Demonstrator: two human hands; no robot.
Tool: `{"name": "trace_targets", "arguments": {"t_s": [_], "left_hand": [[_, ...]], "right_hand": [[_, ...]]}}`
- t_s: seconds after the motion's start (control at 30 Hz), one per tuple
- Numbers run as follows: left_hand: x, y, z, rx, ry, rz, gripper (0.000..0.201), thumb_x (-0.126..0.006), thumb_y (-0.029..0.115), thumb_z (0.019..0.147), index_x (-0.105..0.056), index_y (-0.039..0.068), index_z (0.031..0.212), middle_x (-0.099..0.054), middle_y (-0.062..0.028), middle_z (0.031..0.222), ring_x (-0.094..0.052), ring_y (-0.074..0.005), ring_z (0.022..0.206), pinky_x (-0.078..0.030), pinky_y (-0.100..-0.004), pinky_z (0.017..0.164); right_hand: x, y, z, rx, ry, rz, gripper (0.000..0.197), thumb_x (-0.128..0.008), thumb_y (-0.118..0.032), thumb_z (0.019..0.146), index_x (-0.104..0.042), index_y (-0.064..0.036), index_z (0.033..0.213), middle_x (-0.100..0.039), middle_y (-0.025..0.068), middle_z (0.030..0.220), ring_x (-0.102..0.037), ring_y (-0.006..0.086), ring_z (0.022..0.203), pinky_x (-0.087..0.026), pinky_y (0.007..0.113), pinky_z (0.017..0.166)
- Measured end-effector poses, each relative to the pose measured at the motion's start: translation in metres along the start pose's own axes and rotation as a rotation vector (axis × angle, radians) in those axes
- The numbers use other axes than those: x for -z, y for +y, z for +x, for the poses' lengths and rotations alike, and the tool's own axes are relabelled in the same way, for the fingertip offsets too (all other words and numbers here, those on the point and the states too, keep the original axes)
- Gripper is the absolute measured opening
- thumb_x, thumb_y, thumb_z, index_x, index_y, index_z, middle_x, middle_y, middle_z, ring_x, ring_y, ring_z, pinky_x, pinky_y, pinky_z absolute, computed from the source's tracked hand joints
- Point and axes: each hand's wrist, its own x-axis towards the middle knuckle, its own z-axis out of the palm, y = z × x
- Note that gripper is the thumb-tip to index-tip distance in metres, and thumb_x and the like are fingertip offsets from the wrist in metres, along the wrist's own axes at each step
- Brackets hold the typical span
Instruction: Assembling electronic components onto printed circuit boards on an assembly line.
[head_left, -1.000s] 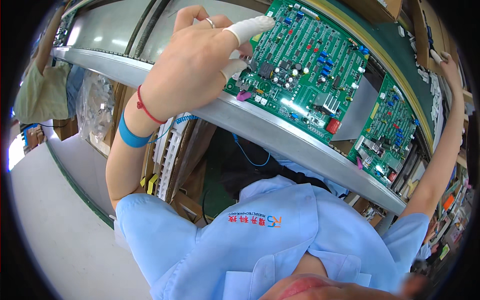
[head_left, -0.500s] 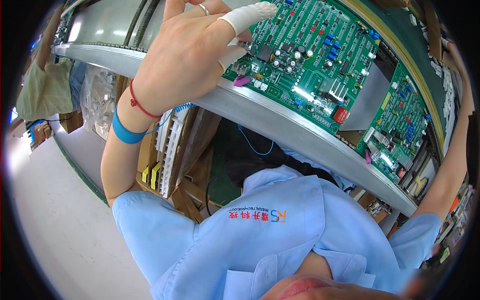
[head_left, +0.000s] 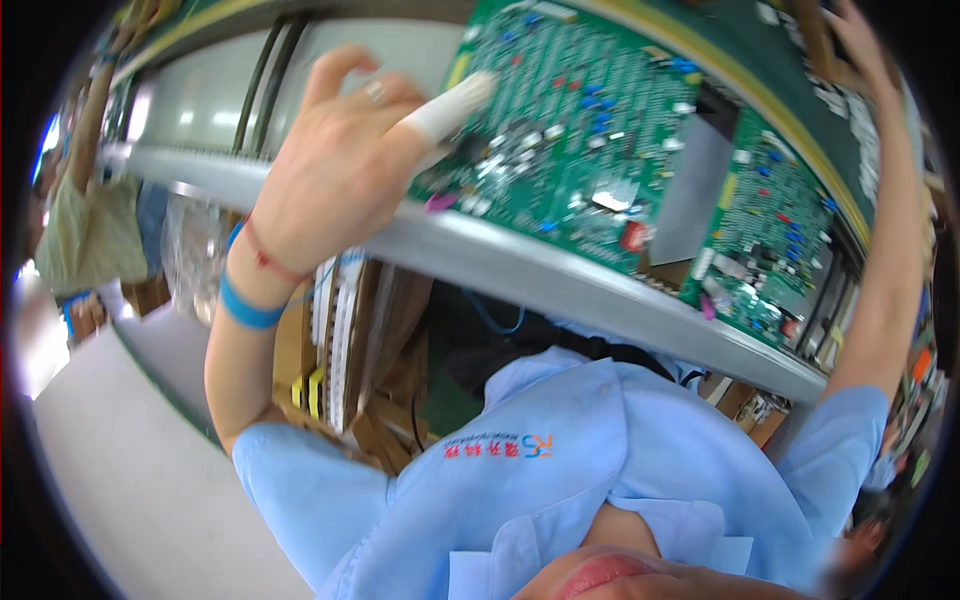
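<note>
My left hand (head_left: 345, 155) is over the left edge of a large green circuit board (head_left: 560, 110), holding nothing that I can see. Its fingers are apart, the index finger stretched over the board in a white finger cot (head_left: 450, 108). A ring, a red cord bracelet (head_left: 265, 258) and a blue wrist strap (head_left: 248, 305) are on this arm. Near the hand, a purple clip-like piece (head_left: 440, 202) sits at the board's near edge. My right hand (head_left: 858, 45) reaches far up at the right, beside a strip of small white parts; its fingers are blurred and partly cut off.
A second green circuit board (head_left: 770, 240) lies to the right, past a gap. Both rest along a metal rail (head_left: 560, 265) in front of me. Cardboard and white trays (head_left: 340, 350) stand below the rail. At far left another person (head_left: 95, 230) works by the line.
My left hand has drawn back left and down from the board's components. The right hand has come into view at the top right. The boards sit slightly farther left in the picture.
</note>
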Motion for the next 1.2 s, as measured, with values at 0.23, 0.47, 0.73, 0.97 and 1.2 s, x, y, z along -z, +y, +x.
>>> {"name": "trace_targets", "arguments": {"t_s": [0.23,0.47,0.73,0.97,1.2], "left_hand": [[0.023,0.005,0.094,-0.051,0.241,0.017,0.041,-0.067,0.004,0.079,-0.063,0.011,0.119,-0.067,-0.0084,0.088,-0.062,-0.0246,0.083,-0.039,-0.0378,0.088],[-0.021,0.036,0.257,-0.237,0.182,0.393,0.009,-0.055,0.010,0.079,-0.064,0.009,0.081,-0.065,-0.0074,0.078,-0.063,-0.0223,0.081,-0.040,-0.0384,0.085],[-0.097,0.020,0.346,0.037,-0.081,0.503,0.019,-0.055,0.011,0.088,-0.070,0.011,0.100,-0.071,-0.0066,0.095,-0.067,-0.0254,0.094,-0.041,-0.0421,0.088],[-0.103,0.015,0.365,0.114,-0.147,0.231,0.024,-0.052,0.007,0.087,-0.065,0.006,0.108,-0.059,-0.0235,0.118,-0.060,-0.0397,0.108,-0.052,-0.0445,0.090],[-0.118,-0.001,0.347,0.166,-0.134,0.126,0.024,-0.051,-0.002,0.083,-0.055,-0.001,0.107,-0.053,-0.0280,0.118,-0.060,-0.0457,0.101,-0.051,-0.0496,0.087]], "right_hand": [[0.008,0.027,0.003,-0.099,0.064,-0.442,0.033,-0.061,-0.012,0.080,-0.058,-0.0071,0.112,-0.064,0.0233,0.098,-0.060,0.0407,0.096,-0.046,0.046,0.086],[0.006,-0.003,-0.005,-0.108,0.130,-0.432,0.025,-0.056,-0.019,0.088,-0.060,-0.0174,0.112,-0.061,0.0146,0.107,-0.058,0.0344,0.103,-0.046,0.045,0.086],[0.001,0.006,0.010,-0.060,0.147,-0.323,0.035,-0.055,-0.018,0.087,-0.056,-0.0253,0.122,-0.059,0.0146,0.113,-0.059,0.0370,0.102,-0.048,0.046,0.086],[0.003,0.029,0.018,0.091,0.108,-0.384,0.024,-0.047,-0.015,0.089,-0.050,-0.0076,0.112,-0.058,0.0210,0.110,-0.061,0.0397,0.097,-0.049,0.050,0.082],[-0.015,0.035,0.039,-0.143,0.290,-0.081,0.018,-0.045,-0.016,0.092,-0.053,-0.0036,0.102,-0.064,0.0226,0.089,-0.064,0.0380,0.086,-0.052,0.046,0.074]]}}
